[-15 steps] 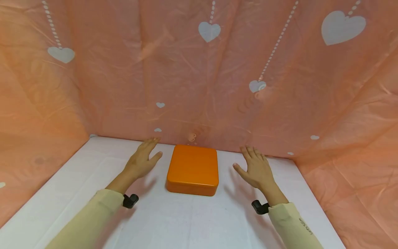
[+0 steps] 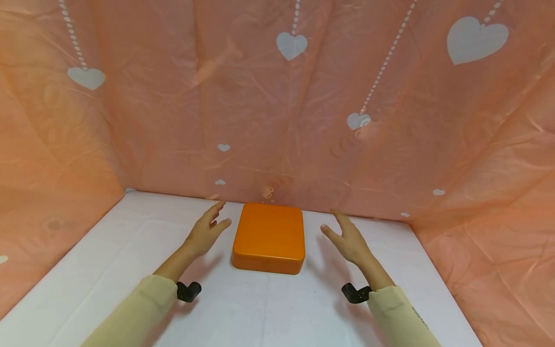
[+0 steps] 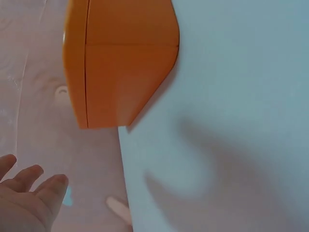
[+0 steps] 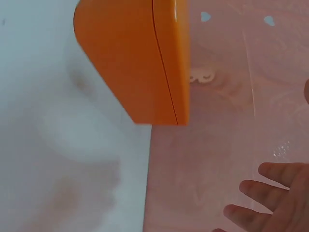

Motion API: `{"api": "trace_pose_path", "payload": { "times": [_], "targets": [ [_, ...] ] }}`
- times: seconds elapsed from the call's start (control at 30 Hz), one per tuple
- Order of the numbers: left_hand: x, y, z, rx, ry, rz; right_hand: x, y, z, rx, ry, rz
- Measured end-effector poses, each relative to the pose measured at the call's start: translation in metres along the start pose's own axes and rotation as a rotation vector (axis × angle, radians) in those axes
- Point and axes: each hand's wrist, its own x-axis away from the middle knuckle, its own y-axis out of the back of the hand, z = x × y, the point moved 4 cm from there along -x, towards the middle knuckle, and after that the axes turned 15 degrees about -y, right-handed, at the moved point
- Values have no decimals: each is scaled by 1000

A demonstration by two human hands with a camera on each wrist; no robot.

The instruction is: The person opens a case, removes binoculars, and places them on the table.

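Note:
An orange box [image 2: 269,233] with rounded corners lies on the white table [image 2: 243,313], close to its back edge. In both wrist views a thin seam runs along the side of the box [image 3: 125,72], near its top. To the left of it my left hand [image 2: 205,233] hovers over the table, thumb and fingers extended toward the box. On the other side my right hand [image 2: 350,242] hovers likewise, its fingers [image 4: 263,193] spread in the right wrist view. Both hands hold nothing and are apart from the box.
A peach cloth [image 2: 260,96] printed with pale hearts hangs behind the table and along both sides. Black wrist cameras [image 2: 189,292] sit on both forearms beside light sleeves [image 2: 134,313]. Shadows of the hands fall on the table.
Both hands have turned more palm-inward and moved a little closer to the box and toward me. The box has stayed in place.

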Motion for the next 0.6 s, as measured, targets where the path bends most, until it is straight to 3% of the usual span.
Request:
{"api": "trace_pose_path", "payload": {
  "times": [0.33,0.6],
  "targets": [
    [8,-12,2,15,40,40,4,-26,3,-82,-49,73],
    [12,-23,9,39,68,44,11,-44,3,-182,-17,144]
  ]
}}
